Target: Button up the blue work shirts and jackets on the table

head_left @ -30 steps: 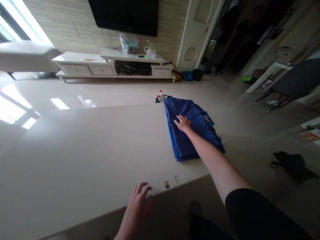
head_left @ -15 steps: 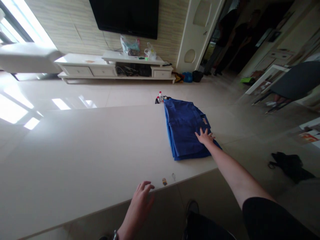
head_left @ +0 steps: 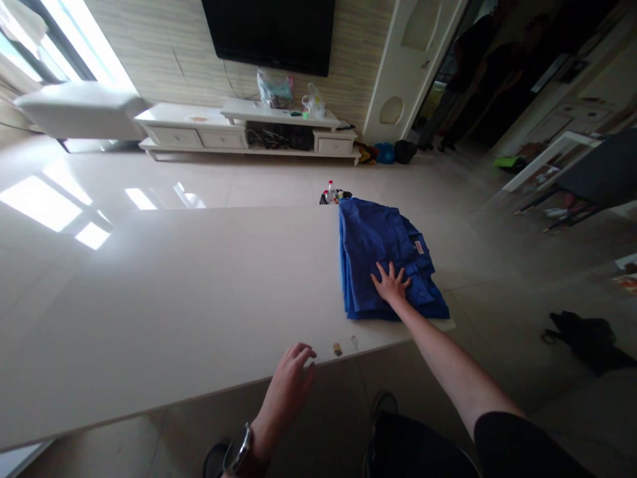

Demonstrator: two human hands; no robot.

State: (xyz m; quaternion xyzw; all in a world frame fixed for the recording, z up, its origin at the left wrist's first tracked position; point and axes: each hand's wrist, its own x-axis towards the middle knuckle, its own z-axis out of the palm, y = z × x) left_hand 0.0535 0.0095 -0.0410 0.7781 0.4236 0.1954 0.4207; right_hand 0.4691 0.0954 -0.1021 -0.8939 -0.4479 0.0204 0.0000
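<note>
A folded stack of blue clothing point(head_left: 368, 232) lies at the right end of the white table point(head_left: 213, 285). Its top piece shows a white label and a button, and lighter blue cloth peeks out at its left side. My right hand point(head_left: 391, 284) rests flat on the top piece, fingers spread, holding nothing. Over the table's near edge, left of two small stickers point(head_left: 338, 348), my left hand point(head_left: 293, 372) hovers with its fingers loosely bent and apart. Nothing is seen in it. A watch point(head_left: 239, 448) is on the left wrist.
Past the table's far edge stand plastic bottles point(head_left: 331, 192). A white TV cabinet point(head_left: 189, 119) with bags on it runs along the wall under a television point(head_left: 271, 33). Two people stand in the doorway point(head_left: 468, 79). A black bag point(head_left: 590, 338) lies on the floor at right.
My right hand has slid left across the top piece, away from the label toward the middle of the cloth. My left hand stays near the table edge. The view has shifted slightly.
</note>
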